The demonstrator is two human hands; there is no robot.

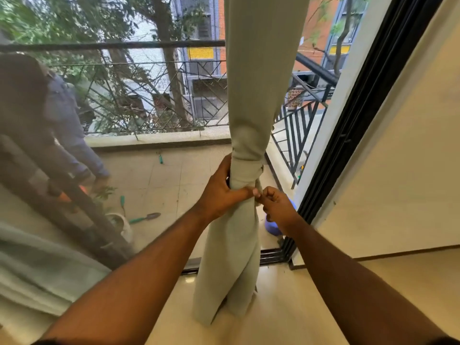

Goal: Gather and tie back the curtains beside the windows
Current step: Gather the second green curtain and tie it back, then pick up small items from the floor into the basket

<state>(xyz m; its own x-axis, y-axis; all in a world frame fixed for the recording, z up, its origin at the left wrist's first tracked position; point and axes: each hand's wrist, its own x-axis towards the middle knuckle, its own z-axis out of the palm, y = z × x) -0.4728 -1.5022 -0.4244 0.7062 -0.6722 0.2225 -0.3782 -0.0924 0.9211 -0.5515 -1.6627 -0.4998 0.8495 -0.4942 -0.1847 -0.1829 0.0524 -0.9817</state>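
Note:
A pale green curtain [258,78] hangs gathered into a narrow column in front of the glass, and its lower end reaches the floor. A band of the same cloth [246,168] is wrapped round it at waist height. My left hand [219,192] grips the bunched curtain just under that band, thumb across the front. My right hand [275,206] pinches a small fold or end of the cloth at the curtain's right side, close to my left thumb. What the right fingers pinch is partly hidden.
A black sliding-door frame [361,120] and a cream wall [398,170] stand to the right. Beyond the glass lie a tiled balcony with a railing [149,95], garden tools [146,217] and a purple object [272,229]. A second curtain [32,265] hangs at the lower left. A person is reflected at the left.

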